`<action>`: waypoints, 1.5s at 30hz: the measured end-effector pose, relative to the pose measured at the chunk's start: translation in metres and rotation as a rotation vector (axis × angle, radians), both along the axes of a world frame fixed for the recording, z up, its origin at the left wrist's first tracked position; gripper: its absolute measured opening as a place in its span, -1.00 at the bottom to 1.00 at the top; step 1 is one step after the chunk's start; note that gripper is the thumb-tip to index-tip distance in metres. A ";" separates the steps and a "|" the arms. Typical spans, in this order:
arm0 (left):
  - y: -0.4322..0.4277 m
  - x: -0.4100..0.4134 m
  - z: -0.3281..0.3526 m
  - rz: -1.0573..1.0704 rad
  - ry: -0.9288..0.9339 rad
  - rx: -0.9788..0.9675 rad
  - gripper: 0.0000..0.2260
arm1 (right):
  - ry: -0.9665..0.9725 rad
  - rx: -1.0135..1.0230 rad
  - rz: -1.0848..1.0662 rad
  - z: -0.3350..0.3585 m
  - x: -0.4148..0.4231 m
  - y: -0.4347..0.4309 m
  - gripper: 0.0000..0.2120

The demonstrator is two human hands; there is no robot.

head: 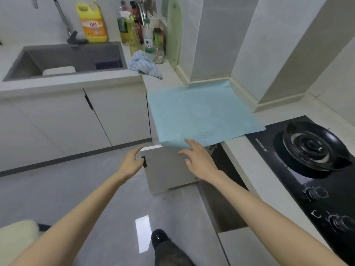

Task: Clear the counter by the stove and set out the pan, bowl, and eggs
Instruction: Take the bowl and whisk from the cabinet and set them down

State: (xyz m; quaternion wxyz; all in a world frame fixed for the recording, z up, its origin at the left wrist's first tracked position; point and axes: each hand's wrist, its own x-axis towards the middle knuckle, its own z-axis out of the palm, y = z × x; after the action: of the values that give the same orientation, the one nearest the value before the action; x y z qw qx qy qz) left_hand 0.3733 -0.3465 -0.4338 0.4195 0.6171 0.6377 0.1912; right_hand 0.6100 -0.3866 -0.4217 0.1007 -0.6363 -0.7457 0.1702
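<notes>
A single head-worn wide-angle view looks steeply down and forward over the counter (240,156), near the stove (311,150).

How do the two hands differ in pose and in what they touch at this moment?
The left hand is curled at the edge of the open cabinet door, by its dark handle; the right hand is spread flat, fingers apart. The left hand sits lower, at the door; the right hand's fingertips reach the near edge of the blue mat. Both are bare and hold nothing.

both bare forearms extended forward, left hand (132,160) curled with fingers bent, palm facing right, right hand (199,160) palm down with fingers spread and loose, gripping nothing, hands near each other, not touching
</notes>
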 end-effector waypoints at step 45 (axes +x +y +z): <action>-0.082 0.177 -0.086 -0.592 -0.329 -0.922 -0.40 | -0.327 -0.342 -0.849 -0.049 0.063 -0.195 -0.33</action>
State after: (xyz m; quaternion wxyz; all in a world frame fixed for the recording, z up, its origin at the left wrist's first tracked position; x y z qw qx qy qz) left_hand 0.5503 -0.4285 -0.5200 0.7748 0.4846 0.3816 -0.1388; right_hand 0.6727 -0.5818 -0.4702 -0.0634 -0.9102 -0.3876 0.1318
